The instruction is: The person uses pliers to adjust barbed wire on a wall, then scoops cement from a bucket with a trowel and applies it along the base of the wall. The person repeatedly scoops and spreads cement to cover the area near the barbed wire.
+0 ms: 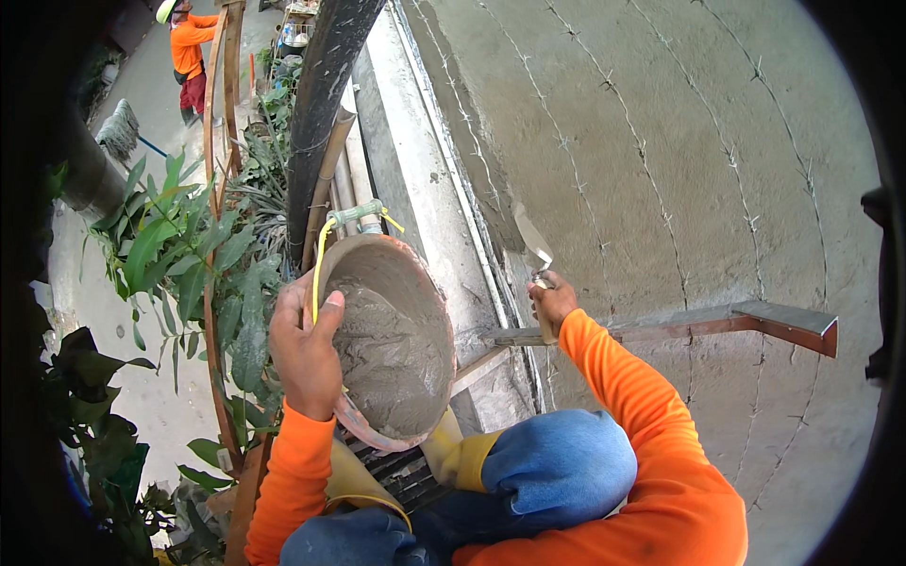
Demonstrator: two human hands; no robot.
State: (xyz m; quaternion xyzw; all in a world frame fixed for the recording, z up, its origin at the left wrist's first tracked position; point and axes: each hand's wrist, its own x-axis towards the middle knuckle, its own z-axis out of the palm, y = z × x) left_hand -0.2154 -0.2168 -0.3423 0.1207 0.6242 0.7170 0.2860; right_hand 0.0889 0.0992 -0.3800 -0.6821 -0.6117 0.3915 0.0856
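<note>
A round bucket (401, 266) with a reddish rim sits tilted toward me between my yellow boots, holding wet grey mortar (392, 358). My left hand (307, 349) grips its left rim, thumb over the edge and fingers mostly hidden outside. A yellow cord (321, 259) runs from beside that hand to a greenish handle piece at the bucket's far side. To the right, my right hand (554, 300) is wrapped around the handle of a pointing trowel (533, 238). Its blade points away from me, against or close to the lower grey plastered wall (604, 123); contact cannot be made out.
Several barbed wire strands (642, 146) cross in front of the wall. An angled metal bar (698, 324) juts right beside my right forearm. Leafy plants (198, 255) and a dark post (326, 94) stand left. Far below, a person in orange (191, 47) stands by wooden poles.
</note>
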